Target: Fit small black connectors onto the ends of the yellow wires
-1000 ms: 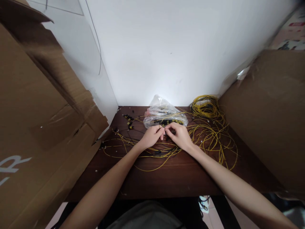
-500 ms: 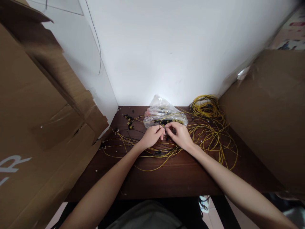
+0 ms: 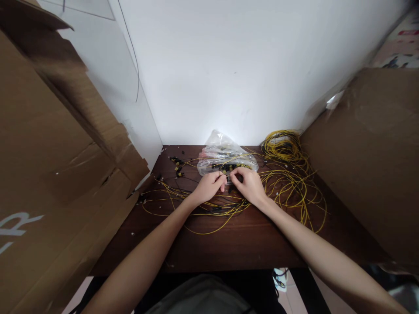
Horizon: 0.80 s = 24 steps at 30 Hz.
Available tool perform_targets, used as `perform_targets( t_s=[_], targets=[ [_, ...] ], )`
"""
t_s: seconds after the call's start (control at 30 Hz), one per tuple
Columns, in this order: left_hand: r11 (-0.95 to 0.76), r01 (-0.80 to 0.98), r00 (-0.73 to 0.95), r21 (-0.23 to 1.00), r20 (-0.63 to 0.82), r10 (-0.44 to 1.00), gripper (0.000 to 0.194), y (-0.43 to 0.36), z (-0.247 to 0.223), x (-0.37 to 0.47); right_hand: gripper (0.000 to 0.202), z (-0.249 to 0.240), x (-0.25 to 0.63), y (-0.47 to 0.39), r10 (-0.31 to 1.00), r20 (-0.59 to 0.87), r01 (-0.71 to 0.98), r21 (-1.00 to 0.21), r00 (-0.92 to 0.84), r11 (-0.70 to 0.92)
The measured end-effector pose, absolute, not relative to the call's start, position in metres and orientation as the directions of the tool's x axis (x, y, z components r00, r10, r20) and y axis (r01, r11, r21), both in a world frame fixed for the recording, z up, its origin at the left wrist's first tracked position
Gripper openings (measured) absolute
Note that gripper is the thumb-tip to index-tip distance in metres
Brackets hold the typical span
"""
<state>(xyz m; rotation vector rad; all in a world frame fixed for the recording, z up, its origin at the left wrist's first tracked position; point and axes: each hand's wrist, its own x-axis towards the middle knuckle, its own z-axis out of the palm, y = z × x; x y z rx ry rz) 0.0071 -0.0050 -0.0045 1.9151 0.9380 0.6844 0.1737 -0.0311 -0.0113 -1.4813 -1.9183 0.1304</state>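
My left hand (image 3: 209, 187) is closed in a pinch just in front of a clear plastic bag (image 3: 214, 146) of small black and yellow parts. What it pinches is too small to name. Close on its right, my right hand (image 3: 248, 185) also pinches, thumb against forefinger, with a narrow gap between the two hands. Anything between its fingertips is too small to make out. Yellow and black wires (image 3: 209, 234) lie under and around both wrists on the dark brown table (image 3: 229, 253).
A coil of yellow wire (image 3: 281, 146) sits at the back right, with looser loops (image 3: 304, 196) in front. Black and yellow connectors (image 3: 178, 168) lie left of the bag. Cardboard boxes stand left (image 3: 65, 183) and right (image 3: 363, 152); a white wall (image 3: 229, 78) rises behind.
My right hand has shifted slightly to the right, widening the gap between the fingertips of both hands. My left hand has hardly moved.
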Motion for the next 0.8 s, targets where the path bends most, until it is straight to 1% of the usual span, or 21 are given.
perform_targets(
  t_s=[0.3, 0.43, 0.63, 0.8],
  targets=[
    [-0.331, 0.331, 0.558, 0.884, 0.100, 0.824, 0.028, -0.0052, -0.0052, 0.0062, 0.011, -0.0082, 0.1704, -0.0344, 0.861, 0.464, 0.767, -0.470, -0.206, 0.437],
    [-0.335, 0.336, 0.559, 0.880, 0.099, 0.823, 0.028, -0.0046, -0.0058, 0.0065, 0.012, -0.0083, 0.1705, -0.0343, 0.866, 0.468, 0.780, -0.471, -0.175, 0.412],
    [-0.332, 0.349, 0.563, 0.876, 0.087, 0.822, 0.027, -0.0044, -0.0047, 0.0073, 0.014, -0.0068, 0.1722, -0.0336, 0.888, 0.450, 0.824, -0.466, -0.093, 0.322],
    [-0.333, 0.353, 0.568, 0.874, 0.082, 0.819, 0.027, -0.0045, -0.0042, 0.0068, 0.014, -0.0074, 0.1745, -0.0316, 0.895, 0.435, 0.829, -0.463, -0.095, 0.313]
  ],
)
